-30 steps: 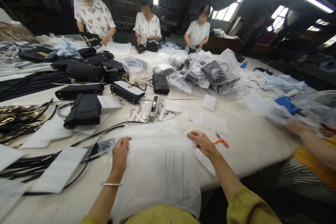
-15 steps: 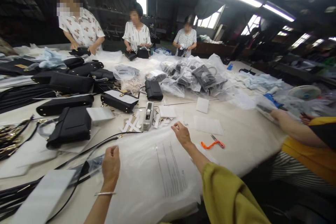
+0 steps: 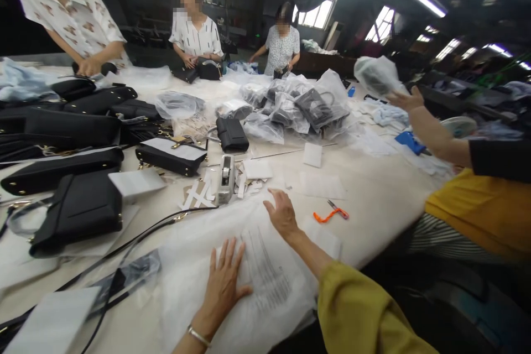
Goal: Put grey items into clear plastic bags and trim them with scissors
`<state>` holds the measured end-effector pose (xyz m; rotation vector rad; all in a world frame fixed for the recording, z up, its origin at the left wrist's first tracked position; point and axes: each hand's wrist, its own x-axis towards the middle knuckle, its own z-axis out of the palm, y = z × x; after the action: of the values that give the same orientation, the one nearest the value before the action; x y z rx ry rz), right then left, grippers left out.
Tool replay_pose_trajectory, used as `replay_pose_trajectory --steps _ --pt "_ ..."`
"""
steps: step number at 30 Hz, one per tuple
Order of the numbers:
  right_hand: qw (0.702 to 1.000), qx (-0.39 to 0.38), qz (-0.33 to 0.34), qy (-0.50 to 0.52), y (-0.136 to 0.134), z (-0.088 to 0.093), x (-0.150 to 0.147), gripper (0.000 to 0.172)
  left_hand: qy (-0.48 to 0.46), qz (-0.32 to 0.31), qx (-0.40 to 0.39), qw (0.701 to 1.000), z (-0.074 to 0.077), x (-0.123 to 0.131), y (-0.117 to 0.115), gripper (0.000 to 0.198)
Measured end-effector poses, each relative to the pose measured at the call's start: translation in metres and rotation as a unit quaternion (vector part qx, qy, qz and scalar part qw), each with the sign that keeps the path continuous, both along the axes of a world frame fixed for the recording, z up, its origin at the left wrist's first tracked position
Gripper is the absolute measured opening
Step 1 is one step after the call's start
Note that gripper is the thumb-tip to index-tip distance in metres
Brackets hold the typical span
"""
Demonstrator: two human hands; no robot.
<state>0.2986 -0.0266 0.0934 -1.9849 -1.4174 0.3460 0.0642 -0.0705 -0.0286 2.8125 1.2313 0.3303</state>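
Note:
A large clear plastic bag (image 3: 194, 254) with printed lines lies on the white table (image 3: 373, 204) right in front of me. My left hand (image 3: 223, 282) lies flat on the bag with its fingers spread, a silver bangle on the wrist. My right hand (image 3: 283, 213) rests open on the bag's far edge, palm down. Neither hand holds anything. An orange-handled pair of snips (image 3: 329, 213) lies just right of my right hand. A tape dispenser (image 3: 226, 171) stands beyond the bag.
Black handbags (image 3: 77, 210) and black straps (image 3: 136, 235) crowd the left. Bagged handbags (image 3: 298, 108) pile up at the centre back. A person in yellow at the right lifts a plastic bag (image 3: 375, 74). Three people work at the far edge.
Both my hands have let go of the bag's top edge and now lie flat on it, the left moved right onto the printed part. The person at the right raised an arm with a bag.

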Motion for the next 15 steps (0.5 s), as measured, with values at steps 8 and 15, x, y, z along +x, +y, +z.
replay_pose_trajectory --steps 8,15 --pt "0.960 -0.016 0.252 -0.120 -0.112 -0.064 -0.086 0.073 -0.033 -0.050 0.105 0.993 -0.014 -0.001 0.011 0.068" --pt "0.972 -0.108 0.173 -0.114 -0.124 -0.110 -0.023 0.076 -0.087 -0.100 0.072 0.989 -0.025 -0.043 0.044 0.080"
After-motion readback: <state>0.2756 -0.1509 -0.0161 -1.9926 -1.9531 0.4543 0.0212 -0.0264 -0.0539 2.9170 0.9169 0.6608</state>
